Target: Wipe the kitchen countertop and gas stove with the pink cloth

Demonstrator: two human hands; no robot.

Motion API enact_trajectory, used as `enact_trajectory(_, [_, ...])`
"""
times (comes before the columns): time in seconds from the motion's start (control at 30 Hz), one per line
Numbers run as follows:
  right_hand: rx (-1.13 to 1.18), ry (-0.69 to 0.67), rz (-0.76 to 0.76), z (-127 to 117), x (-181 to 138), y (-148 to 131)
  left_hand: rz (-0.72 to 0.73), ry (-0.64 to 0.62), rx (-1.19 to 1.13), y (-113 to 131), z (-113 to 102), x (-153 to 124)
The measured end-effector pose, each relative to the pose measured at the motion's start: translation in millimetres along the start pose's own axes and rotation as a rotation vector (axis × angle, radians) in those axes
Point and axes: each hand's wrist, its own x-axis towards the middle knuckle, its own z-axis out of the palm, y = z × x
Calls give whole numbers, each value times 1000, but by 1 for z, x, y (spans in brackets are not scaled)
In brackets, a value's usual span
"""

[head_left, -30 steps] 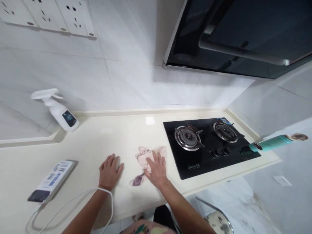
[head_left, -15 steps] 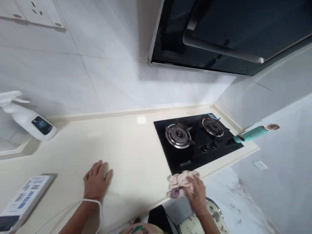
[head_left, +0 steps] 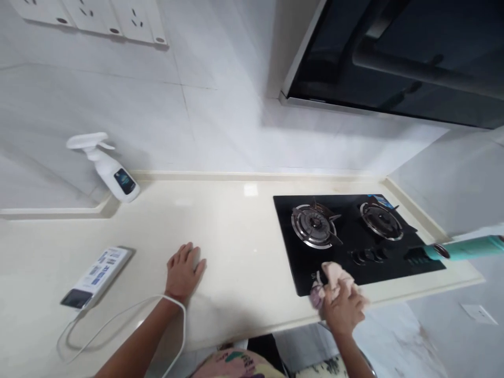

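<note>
Cloth (head_left: pixel 331 275), soft and light, should wad wherever gripped; your right hand (head_left: pixel 343 311) clutches it at the front edge of the hob (head_left: pixel 354 239), your left hand (head_left: pixel 184 270) lies spread flat left of it.

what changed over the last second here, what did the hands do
The right hand gathered the pink cloth, earlier spread on the counter left of the stove, and carried it rightward; it now grips it bunched at the stove's front-left corner. The left hand stayed flat on the counter; the spray bottle stayed put.
</note>
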Motion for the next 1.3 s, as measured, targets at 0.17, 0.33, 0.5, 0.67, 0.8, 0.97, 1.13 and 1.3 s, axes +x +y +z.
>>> enact_trajectory(0.17, [-1,-136,-483,-2,-106,-54,-9,-2,-80,4,-2,-3])
enact_trajectory(0.33, [122,-432,-842,-1,-131,-142,-3,3,-111,3,-2,-6])
enact_trajectory(0.5, [251,-559,-927,6,-112,-240,-1,41,-159,8,-1,-18])
enact_trajectory(0.67, [549,-644,-976,13,-100,-259,28,102,-229,35,-11,-54])
enact_trajectory(0.8, [781,-491,-833,30,-45,-213,145,101,-351,73,-27,-69])
enact_trajectory(0.97, [342,-275,-812,66,35,-157,145,-156,-352,123,-21,-43])
enact_trajectory(1.13, [114,-201,-829,83,39,-144,149,-373,-311,157,2,-15])
enact_trajectory(1.3, [124,-199,-824,81,36,-145,221,-311,-278,149,-1,-25])
